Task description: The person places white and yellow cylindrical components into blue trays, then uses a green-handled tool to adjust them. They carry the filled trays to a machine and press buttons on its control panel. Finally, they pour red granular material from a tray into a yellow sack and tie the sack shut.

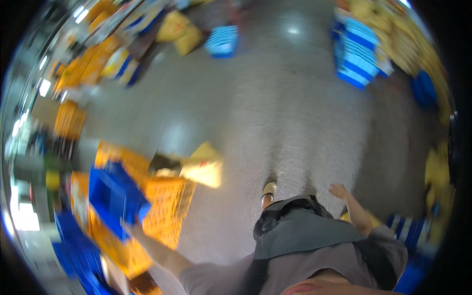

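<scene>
My left hand (129, 228) grips the near edge of a blue plastic bin (115, 196), out to my left with the arm stretched. The bin is tilted and overlaps orange plastic crates (167, 201) in this view; whether it touches them I cannot tell. Away from any object, my right hand (338, 191) hangs at my right side, its fingers loosely curled with nothing seen in them. Motion blur softens the details.
A tan sack (204, 164) lies by the orange crates. More blue bins (73, 246) stand at the lower left. Striped blue-and-white stacks (358, 51) and tan sacks (400, 37) line the right. Another tan sack (179, 32) sits far ahead on the grey floor (275, 98).
</scene>
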A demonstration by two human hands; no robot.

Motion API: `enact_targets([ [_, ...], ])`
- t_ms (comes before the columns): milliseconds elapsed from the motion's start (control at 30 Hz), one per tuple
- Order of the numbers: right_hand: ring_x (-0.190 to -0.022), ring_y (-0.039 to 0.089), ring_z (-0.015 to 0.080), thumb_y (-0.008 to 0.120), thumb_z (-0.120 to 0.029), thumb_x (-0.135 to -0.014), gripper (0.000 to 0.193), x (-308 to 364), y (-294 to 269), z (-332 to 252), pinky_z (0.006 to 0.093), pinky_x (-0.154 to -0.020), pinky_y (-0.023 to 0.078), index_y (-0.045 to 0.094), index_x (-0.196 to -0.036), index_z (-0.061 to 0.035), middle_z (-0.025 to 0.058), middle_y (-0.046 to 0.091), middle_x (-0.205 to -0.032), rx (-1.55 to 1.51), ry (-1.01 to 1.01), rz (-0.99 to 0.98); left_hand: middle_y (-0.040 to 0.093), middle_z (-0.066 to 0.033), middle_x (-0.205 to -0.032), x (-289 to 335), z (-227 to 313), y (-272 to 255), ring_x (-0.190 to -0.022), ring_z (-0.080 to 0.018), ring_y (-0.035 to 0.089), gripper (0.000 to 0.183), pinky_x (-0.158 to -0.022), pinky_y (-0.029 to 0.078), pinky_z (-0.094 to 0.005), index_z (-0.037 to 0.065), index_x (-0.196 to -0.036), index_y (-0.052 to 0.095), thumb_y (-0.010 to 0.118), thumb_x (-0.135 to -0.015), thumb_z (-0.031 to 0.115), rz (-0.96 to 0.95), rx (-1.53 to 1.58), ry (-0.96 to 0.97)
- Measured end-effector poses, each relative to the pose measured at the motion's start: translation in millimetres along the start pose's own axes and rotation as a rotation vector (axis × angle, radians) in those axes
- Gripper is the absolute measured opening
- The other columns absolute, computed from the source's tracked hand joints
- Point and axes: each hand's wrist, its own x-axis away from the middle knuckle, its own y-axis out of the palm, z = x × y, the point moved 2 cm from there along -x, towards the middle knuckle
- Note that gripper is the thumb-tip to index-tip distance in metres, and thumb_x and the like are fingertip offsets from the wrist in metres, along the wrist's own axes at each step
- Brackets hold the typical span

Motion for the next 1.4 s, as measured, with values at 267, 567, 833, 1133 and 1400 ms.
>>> enact_targets([
  [267, -0.101, 0.068, 0.0314, 0.063, -0.039, -0.092, 0.04, 50.2, -35.0, 26.9, 0.0413, -0.086, 0.053, 0.068, -0.113, -0.0052, 0.0126, 0.072, -0.109, -0.826, 0.296, 0.366, 0.055, -0.019, -0.138, 184.1, 537.8, 29.2, -0.116, -0.0302, 0.061, 0.07, -0.102, 0.047, -0.0384, 0.004, -0.142, 0.049, 0.065, -0.091, 0.048, -1.373, 1.239, -0.608],
  [567, -0.066, 0.055, 0.0085, 0.063, -0.033, -0.1, 0.033, 223.3, -315.8, 239.4, 0.0275, -0.064, 0.047, 0.067, -0.121, -0.0078, 0.0026, 0.069, -0.092, -1.373, -0.202, 1.027, 0.048, -0.0161, -0.149, 300.3, 1054.3, -123.2, -0.124, -0.0248, 0.057, 0.061, -0.108, 0.042, -0.035, 0.005, -0.148, 0.044, 0.052, -0.101, 0.043, -2.182, 1.111, -0.002],
  [833, -0.063, 0.053, 0.0107, 0.059, -0.04, -0.1, 0.042, 412.5, -490.9, 407.7, 0.0285, -0.057, 0.043, 0.066, -0.12, -0.0035, 0.0027, 0.061, -0.081, -0.866, -1.124, 1.51, 0.049, -0.0183, -0.147, 270.9, 1220.1, -200.9, -0.125, -0.0276, 0.056, 0.06, -0.107, 0.043, -0.0383, 0.002, -0.147, 0.044, 0.052, -0.101, 0.039, -2.128, 0.813, 0.065],
  [1133, -0.057, 0.052, 0.012, 0.052, -0.041, -0.103, 0.043, 446.7, -493.7, 668.7, 0.0282, -0.053, 0.039, 0.066, -0.118, -0.0033, 0.0047, 0.059, -0.074, -0.77, -0.703, 1.944, 0.051, -0.0207, -0.145, 348.7, 1584.6, -273.5, -0.126, -0.0308, 0.055, 0.058, -0.105, 0.044, -0.0421, -0.002, -0.145, 0.043, 0.052, -0.1, 0.034, -2.24, 0.408, 0.652],
  [1400, -0.053, 0.052, 0.0132, 0.046, -0.042, -0.106, 0.045, 579.7, -451.9, 678.7, 0.028, -0.049, 0.036, 0.066, -0.116, -0.0031, 0.0065, 0.057, -0.068, -0.405, -0.145, 2.277, 0.052, -0.0229, -0.143, 413.5, 2053.8, -569.7, -0.127, -0.0336, 0.054, 0.057, -0.104, 0.045, -0.0454, -0.005, -0.144, 0.043, 0.052, -0.1, 0.03, -1.946, 0.666, 1.327],
])
